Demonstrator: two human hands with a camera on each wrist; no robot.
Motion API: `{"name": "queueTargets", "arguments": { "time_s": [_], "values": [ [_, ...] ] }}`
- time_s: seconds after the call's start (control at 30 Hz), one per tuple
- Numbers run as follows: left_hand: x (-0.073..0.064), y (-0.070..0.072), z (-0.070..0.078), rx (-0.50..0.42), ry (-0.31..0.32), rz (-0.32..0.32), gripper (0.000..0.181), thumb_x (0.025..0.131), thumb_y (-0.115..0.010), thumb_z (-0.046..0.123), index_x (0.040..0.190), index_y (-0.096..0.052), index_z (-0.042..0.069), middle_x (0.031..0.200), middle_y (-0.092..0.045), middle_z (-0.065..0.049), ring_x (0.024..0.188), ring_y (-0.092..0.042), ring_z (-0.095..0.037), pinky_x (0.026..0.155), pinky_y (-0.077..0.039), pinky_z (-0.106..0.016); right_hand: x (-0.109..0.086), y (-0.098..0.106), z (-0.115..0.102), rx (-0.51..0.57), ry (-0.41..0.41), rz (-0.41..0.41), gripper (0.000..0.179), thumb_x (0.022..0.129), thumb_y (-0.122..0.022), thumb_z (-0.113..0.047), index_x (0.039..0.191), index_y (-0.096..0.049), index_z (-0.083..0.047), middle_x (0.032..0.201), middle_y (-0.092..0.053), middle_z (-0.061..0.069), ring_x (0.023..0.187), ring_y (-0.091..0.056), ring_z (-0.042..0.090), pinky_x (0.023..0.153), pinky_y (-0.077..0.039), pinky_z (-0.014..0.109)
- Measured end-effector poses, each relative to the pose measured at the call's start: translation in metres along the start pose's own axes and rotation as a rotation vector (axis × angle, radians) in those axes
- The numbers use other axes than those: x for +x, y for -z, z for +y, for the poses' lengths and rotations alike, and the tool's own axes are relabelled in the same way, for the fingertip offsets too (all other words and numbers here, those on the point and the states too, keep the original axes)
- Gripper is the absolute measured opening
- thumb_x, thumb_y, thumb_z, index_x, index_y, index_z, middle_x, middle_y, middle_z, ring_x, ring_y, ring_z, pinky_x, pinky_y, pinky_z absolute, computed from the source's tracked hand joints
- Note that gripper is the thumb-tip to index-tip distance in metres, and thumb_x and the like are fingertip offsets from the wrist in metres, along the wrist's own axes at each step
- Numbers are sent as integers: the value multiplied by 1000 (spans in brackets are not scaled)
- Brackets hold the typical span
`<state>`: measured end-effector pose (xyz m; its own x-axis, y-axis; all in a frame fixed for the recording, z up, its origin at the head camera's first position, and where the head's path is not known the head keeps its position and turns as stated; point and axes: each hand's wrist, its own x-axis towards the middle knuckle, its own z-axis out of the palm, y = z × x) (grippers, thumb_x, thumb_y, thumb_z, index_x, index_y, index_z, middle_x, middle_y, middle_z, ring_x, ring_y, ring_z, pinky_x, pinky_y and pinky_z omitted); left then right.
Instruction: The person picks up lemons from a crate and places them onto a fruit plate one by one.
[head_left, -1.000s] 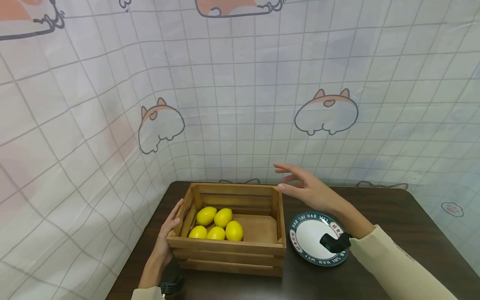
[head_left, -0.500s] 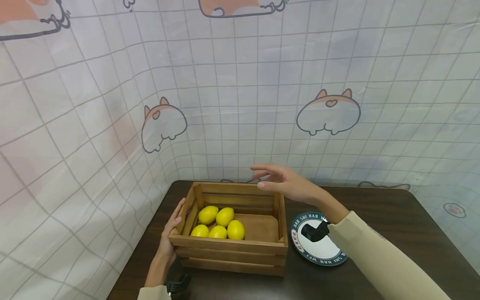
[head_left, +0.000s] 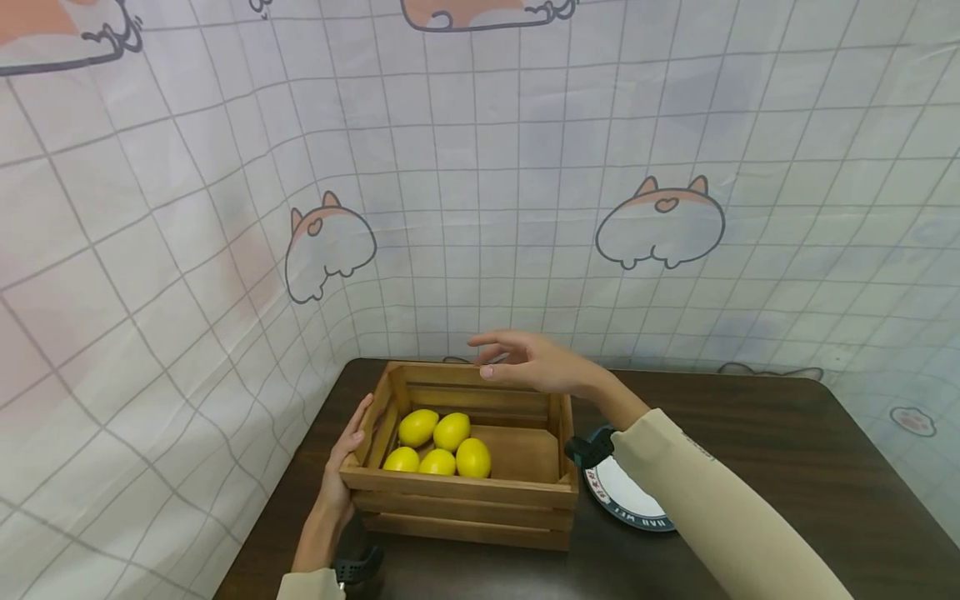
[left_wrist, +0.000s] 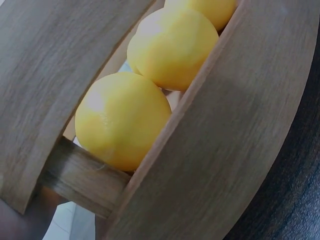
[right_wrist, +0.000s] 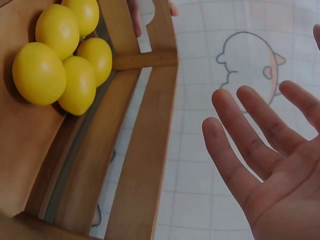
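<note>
A slatted wooden crate [head_left: 465,492] stands on the table with several yellow lemons [head_left: 452,432] inside, gathered toward its left side. My left hand [head_left: 341,467] holds the crate's left end panel, its digits showing on both sides of the wood in the right wrist view. Over the crate's back right part hovers my right hand [head_left: 536,362], palm down, fingers extended and slightly bent, holding nothing. The right wrist view shows that hand's fingers [right_wrist: 235,165] spread apart beside the crate's back slats. Close lemons [left_wrist: 122,120] fill the gap between slats in the left wrist view.
A round plate [head_left: 626,492] with a dark green lettered rim lies right of the crate, partly covered by my right forearm and wrist strap. The dark wooden table [head_left: 787,467] backs onto a white gridded cloth [head_left: 510,208] with corgi drawings.
My right hand has moved left, from beside the crate's right back corner to above its back edge. The left hand keeps its hold, and the lemons stay put.
</note>
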<state>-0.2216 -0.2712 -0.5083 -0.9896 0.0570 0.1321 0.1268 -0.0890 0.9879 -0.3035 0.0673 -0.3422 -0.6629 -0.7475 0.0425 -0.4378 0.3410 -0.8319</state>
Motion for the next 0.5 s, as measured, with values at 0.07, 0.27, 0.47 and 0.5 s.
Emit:
{"name": "queueTargets", "arguments": {
  "time_s": [0.07,0.27,0.47,0.5],
  "values": [
    [0,0,0,2,-3,-1,62,104,-32,36,165,-20,31,174,-8,-1,159,-5,-33,122,0,-69,5,-2,0,-9,-2,-13,55,101,-61,-41,153,-46,-31,148,-58,10,133,-58,27,108,-48,54],
    [-1,-1,1,1,-9,-1,63,104,-32,36,165,-19,29,174,-8,-1,159,-4,-33,121,-1,-71,18,-7,4,19,-35,-52,46,101,-61,-41,146,-56,-30,144,-62,5,127,-62,24,105,-52,46],
    [-1,-1,0,-10,-11,-3,63,104,-32,36,165,-19,30,174,-8,-2,158,-5,-34,120,-2,-72,31,-13,12,31,-53,-96,41,100,-63,-38,140,-62,-27,142,-63,5,119,-64,19,99,-55,40],
    [-1,-1,0,-10,-11,-4,62,104,-32,36,165,-19,31,174,-8,-2,158,-5,-34,120,-2,-72,32,-14,13,31,-55,-102,41,100,-63,-38,140,-62,-26,142,-63,7,120,-64,19,98,-55,40]
  ]
}}
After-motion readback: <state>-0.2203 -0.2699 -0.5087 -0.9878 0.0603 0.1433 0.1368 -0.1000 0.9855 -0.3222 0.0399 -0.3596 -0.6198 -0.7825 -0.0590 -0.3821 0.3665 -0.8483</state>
